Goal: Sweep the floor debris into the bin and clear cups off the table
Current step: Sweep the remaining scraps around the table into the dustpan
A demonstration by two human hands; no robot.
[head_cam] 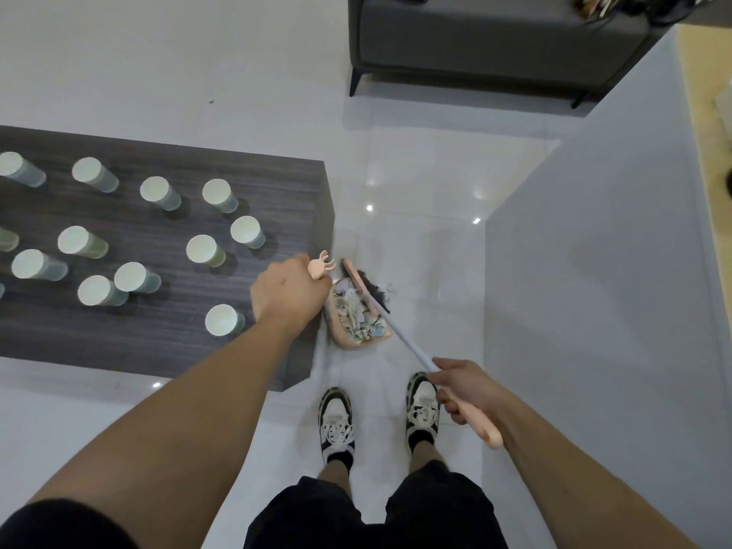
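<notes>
Diagonally, broom (400,334) head toward dustpan (358,322)

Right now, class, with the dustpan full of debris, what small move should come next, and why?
Probably one more short stroke of the broom toward the dustpan. A few scraps lie on the floor by the bristles, outside the pan. The left hand holds the dustpan handle, the right hand the broom.

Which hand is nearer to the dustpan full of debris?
Left. The left hand grips the handle just beside the dustpan; the right hand holds the broom handle, farther back.
</notes>
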